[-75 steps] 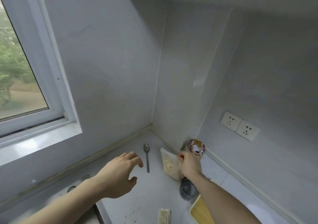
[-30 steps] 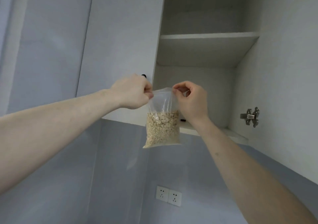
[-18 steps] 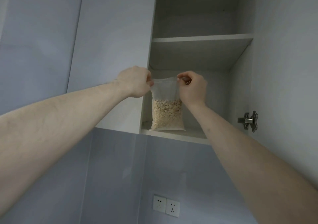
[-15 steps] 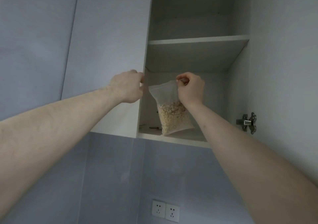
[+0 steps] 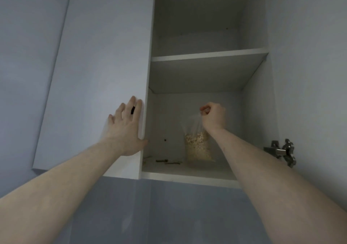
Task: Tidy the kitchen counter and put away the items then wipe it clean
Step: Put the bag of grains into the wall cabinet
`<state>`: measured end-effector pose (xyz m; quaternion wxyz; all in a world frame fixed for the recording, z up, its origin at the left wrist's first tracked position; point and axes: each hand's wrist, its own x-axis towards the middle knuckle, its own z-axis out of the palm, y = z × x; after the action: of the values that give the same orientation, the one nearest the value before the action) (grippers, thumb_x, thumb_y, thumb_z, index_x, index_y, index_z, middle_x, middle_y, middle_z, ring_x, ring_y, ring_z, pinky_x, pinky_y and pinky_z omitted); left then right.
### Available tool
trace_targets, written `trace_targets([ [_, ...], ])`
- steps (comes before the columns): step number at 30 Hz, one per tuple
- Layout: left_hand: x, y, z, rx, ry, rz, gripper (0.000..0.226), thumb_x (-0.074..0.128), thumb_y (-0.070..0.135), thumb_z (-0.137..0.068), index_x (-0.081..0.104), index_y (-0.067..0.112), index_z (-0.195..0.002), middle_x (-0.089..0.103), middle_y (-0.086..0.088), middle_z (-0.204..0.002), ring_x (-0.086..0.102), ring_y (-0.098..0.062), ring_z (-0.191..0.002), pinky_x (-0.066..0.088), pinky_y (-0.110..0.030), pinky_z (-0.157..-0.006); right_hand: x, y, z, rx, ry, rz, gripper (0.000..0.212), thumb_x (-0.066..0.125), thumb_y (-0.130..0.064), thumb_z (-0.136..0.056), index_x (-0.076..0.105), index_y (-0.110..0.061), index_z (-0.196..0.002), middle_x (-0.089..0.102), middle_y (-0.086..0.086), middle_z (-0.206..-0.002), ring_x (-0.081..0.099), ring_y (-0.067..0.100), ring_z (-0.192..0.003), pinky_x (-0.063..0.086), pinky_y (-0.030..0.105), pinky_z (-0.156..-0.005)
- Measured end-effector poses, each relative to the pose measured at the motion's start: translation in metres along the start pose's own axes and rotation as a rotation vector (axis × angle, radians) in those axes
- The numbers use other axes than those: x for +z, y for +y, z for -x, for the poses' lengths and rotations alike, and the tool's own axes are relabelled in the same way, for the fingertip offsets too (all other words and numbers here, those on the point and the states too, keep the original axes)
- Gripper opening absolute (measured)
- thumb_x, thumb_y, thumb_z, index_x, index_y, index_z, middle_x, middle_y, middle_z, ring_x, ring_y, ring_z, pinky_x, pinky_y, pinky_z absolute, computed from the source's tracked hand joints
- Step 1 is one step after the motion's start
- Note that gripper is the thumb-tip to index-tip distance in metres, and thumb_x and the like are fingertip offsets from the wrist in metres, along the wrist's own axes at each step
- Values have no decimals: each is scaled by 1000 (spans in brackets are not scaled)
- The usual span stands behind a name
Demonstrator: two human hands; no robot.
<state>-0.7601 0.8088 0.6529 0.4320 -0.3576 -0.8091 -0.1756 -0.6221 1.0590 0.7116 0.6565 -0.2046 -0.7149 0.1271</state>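
**Wall cupboard, lower shelf: a soft bag held by its top**

Pale grey wall cupboard, door swung open, two shelves inside. On the lower shelf stands the bag of oats, its base on the board toward the right, upright and well back from the front edge. It is thin clear plastic, filled only in its lower half, so it looks light, limp and likely to slump or tip once let go (the empty upper half gives it no stiffness). The plastic is probably slick; the sealed top strip is the sensible place to take it, or cupped from below around the grain.

The right hand pinches that top strip, fingers curled tight on the plastic. The left hand lies flat against the closed door beside the opening, fingers straight and slightly spread, holding nothing.

Left of the bag, a few small screws lie on the same shelf, apart from it. A metal hinge juts from the open door at the right
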Motion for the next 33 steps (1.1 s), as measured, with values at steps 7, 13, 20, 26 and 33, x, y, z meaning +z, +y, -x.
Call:
trace_targets([
  [7,15,5,-3,-21,51,-38,123,58,64,-85,-36,20,-150,-32,-5,-162,-14,-38,-154,13,-59,-124,-9,52,-13,198,-121,178,25,66,-2,-85,77,-25,-83,76,5,-105,70,25,-104,56,30,-91],
  [13,16,5,-2,-13,89,-58,119,56,64,-85,-32,18,-152,-30,-7,-162,-10,-38,-154,18,-59,-122,-32,52,-19,239,-76,316,26,62,-2,-89,79,-11,-105,74,15,-112,71,31,-105,60,37,-87],
  [20,8,10,1,-32,47,-96,118,52,64,-87,-33,16,-151,-34,-9,-160,-12,-37,-154,21,-57,-121,-66,45,-20,196,-114,705,25,61,-3,-93,72,-4,-115,71,15,-120,68,31,-112,55,33,-81],
  [26,5,11,3,-36,17,-101,117,52,65,-87,-33,16,-151,-36,-10,-160,-12,-37,-154,23,-57,-121,-85,37,-13,153,-176,866,27,62,-8,-94,68,-7,-120,67,11,-126,65,28,-119,53,32,-87],
  [33,4,12,4,-36,26,-123,118,50,69,-86,-33,15,-151,-34,-13,-160,-11,-38,-154,26,-57,-120,-85,26,2,50,-210,927,27,66,-10,-89,70,-9,-116,68,9,-122,67,25,-114,51,29,-77],
])
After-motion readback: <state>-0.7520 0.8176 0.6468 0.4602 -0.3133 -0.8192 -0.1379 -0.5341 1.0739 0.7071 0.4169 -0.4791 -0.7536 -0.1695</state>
